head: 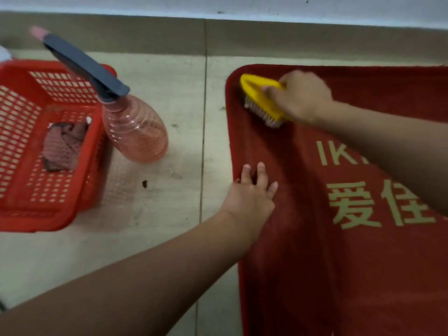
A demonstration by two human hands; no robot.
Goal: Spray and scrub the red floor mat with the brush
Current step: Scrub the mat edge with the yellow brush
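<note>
The red floor mat (315,251) with pale lettering lies on the tiled floor and fills the right half of the view. My right hand (303,95) grips the yellow scrub brush (263,98), whose bristles rest on the mat near its far left corner. My left hand (251,197) presses flat on the mat's left edge with fingers spread. A pink spray bottle (135,132) with a dark trigger head stands on the floor left of the mat, apart from both hands.
A red plastic basket (14,141) sits at the left with a crumpled brownish cloth (64,146) inside. The wall and its baseboard (218,35) run along the top. Wet marks and small specks dot the floor tiles between basket and mat.
</note>
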